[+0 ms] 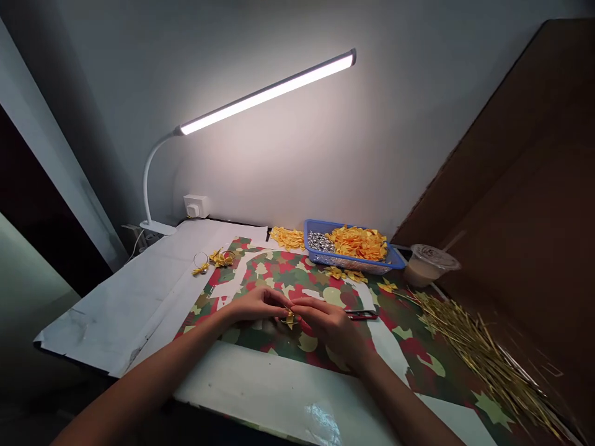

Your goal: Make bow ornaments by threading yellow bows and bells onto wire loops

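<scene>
My left hand (261, 305) and my right hand (328, 317) meet over the patterned sheet (274, 272), fingertips pinched together. A small yellow ribbon bow (290, 319) hangs from their fingertips, with what looks like a thin ring or wire beside it. The fingers hide its upper part. Just past my right hand lies a small tool with a dark red handle (365, 315), partly covered by the hand. To the left, yellow bows on thin wire rings (222, 257) rest on the table.
A blue basket (395, 259) at the back holds silver bells (320, 241) and yellow bows (357, 241). More yellow bows (287, 238) lie beside it. To the right are a lidded plastic cup (425, 266) and gold ties (483, 359). A lamp (269, 93) shines overhead.
</scene>
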Tool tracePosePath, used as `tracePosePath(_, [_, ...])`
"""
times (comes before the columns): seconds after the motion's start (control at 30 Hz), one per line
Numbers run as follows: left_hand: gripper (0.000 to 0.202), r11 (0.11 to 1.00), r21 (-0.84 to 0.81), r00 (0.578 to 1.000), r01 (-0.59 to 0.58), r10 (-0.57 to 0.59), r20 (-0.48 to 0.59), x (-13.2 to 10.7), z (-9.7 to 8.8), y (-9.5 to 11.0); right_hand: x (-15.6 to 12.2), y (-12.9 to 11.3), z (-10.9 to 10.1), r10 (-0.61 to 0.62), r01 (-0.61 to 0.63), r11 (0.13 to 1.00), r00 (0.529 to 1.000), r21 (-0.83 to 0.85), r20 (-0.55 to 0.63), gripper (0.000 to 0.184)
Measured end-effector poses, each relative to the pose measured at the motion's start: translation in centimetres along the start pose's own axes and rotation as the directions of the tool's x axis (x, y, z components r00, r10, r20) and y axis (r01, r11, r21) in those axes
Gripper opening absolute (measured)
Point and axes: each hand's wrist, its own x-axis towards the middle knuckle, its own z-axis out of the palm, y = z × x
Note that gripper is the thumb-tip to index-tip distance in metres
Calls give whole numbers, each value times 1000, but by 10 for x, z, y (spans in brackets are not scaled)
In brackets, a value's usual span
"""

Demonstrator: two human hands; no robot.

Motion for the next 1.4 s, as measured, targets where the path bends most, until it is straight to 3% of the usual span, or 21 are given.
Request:
tracePosePath(0.07, [35, 1000, -19, 1000, 0, 0, -7, 0, -1, -3, -5, 0, 2, -40, 38, 999, 998, -29, -56, 30])
tracePosePath(0.17, [33, 999, -41, 1000, 0, -1, -10, 0, 1, -5, -5, -4, 2, -7, 1, 998, 993, -57, -120, 35])
tracePosePath(0.3, [27, 998, -68, 1000, -3, 3, -3, 1, 5, -5, -2, -9, 3, 82, -86, 996, 981, -15, -174, 31])
tracePosePath(0.43, [25, 997, -74, 1000, -4, 3, -2, 3, 7, -7, -6, -7, 6, 246, -238, 969, 940, 61, -239, 17])
tracePosePath(0.57, [23, 997, -81, 1000, 8, -10, -23, 5, 9, -5, -8, -7, 7, 380, -336, 918, 899, 212, -218, 9])
tracePosePath(0.7, [21, 995, -97, 998, 9, -15, -64, 6, 10, -1, -7, -8, 8, 427, -382, 887, 893, 259, -143, 9])
tracePosePath(0.97, [22, 997, -80, 992, 20, -30, -125, 4, 12, 2, -8, -9, 6, 463, -415, 866, 876, 278, -136, 9])
tracePosePath(1.13, [26, 999, -29, 987, 29, -33, -155, 4, 13, 3, -7, -10, 3, 427, -339, 874, 877, 347, -219, 7])
tracePosePath(1.4, [24, 1000, -15, 988, 16, -18, -155, 5, 13, 0, -4, -13, 3, 434, -279, 859, 842, 429, -320, 35])
